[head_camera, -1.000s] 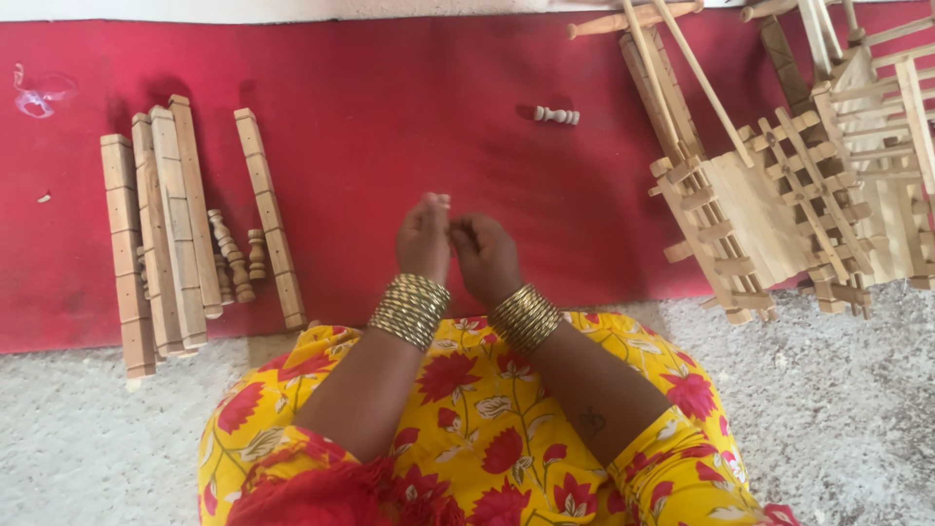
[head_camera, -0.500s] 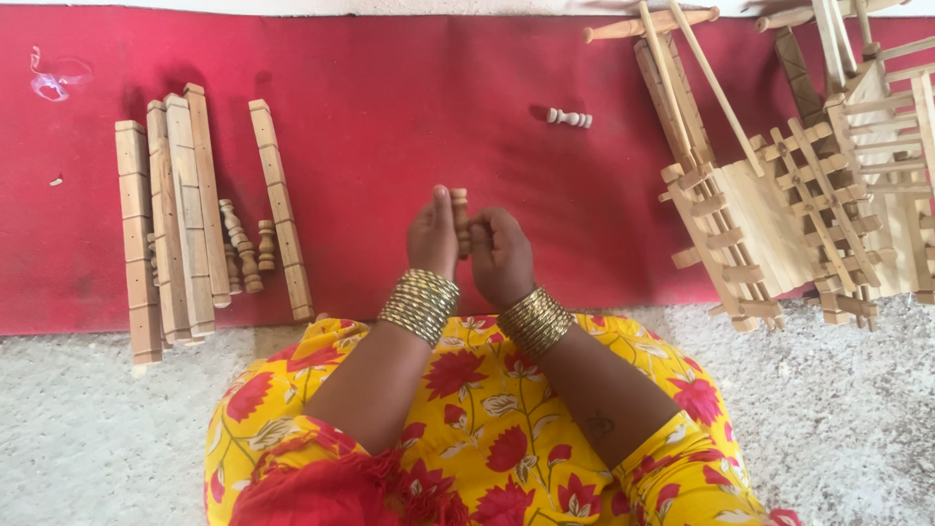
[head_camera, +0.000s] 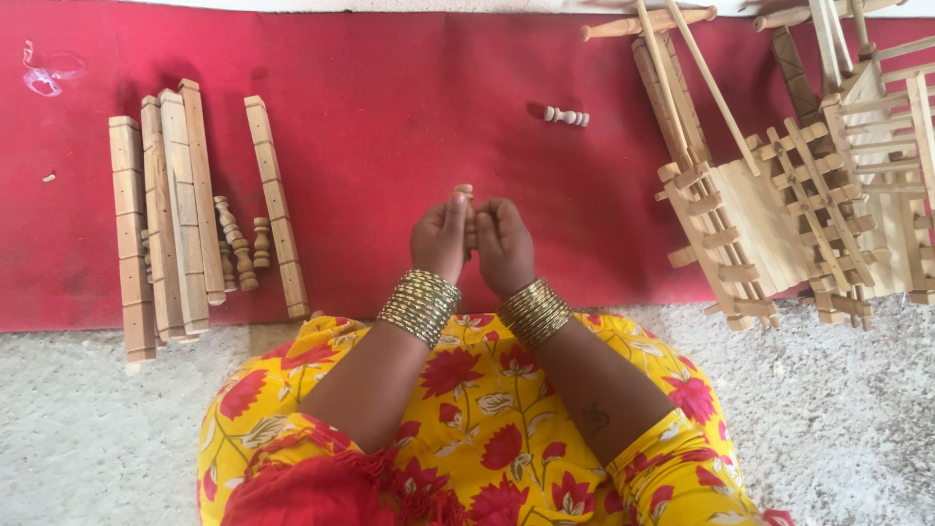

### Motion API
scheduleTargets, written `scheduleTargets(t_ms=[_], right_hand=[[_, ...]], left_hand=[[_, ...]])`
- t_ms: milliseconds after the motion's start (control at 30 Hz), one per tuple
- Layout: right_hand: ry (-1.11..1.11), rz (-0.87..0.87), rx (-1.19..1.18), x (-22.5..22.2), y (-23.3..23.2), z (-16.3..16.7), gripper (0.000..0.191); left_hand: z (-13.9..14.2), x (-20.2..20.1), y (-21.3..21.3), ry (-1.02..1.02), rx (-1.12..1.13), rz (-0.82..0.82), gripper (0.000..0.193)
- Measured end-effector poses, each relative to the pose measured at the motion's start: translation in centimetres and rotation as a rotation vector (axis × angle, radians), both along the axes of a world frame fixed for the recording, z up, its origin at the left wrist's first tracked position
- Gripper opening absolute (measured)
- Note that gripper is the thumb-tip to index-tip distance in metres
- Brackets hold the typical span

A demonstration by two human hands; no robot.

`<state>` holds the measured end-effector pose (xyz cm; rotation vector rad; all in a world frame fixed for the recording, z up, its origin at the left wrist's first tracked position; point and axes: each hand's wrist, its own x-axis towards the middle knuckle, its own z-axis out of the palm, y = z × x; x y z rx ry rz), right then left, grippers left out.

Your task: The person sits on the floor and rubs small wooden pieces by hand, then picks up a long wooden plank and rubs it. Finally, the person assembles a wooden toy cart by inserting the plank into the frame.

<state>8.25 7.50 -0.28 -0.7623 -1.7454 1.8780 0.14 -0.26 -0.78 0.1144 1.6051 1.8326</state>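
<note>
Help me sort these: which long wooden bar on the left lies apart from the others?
The rightmost wooden bar. It lies alone, angled, with small turned spindles between it and the bundle of four bars.

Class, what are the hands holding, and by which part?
Both hands, left and right, pinch a small turned wooden peg by its lower part; its top pokes out.
</note>
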Motion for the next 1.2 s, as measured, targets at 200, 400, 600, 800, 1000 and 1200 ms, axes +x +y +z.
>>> scheduleTargets(t_ms=[200,400,600,800,1000,1200], right_hand=[[-0.087,-0.028,0.316,0.1,-0.6,-0.4,0.010],[-0.002,0.046,0.723,0.7,-2.1,2.8,0.004],[0.028,0.008,0.794,0.8,-1.5,2.3,0.007],[-0.108,0.073,-0.147,0.2,0.2,0.0,0.015],[-0.108,0.009,0.648,0.8,-1.2,2.1,0.009],[-0.111,0.015,0.673,0.7,-1.4,2.7,0.009]], left_hand=[[-0.4,-0.4,0.0,0.189,-0.099,0.085,0.044],[-1.5,-1.6,-0.3,0.165,0.073,0.160,0.039],[-1.2,-1.3,0.1,0.255,-0.113,0.077,0.061],[-0.5,-0.7,-0.2,0.133,0.052,0.078,0.038],[-2.6,-1.5,0.5,0.102,0.118,0.195,0.041],[-2.9,-1.5,0.4,0.194,-0.050,0.172,0.048]])
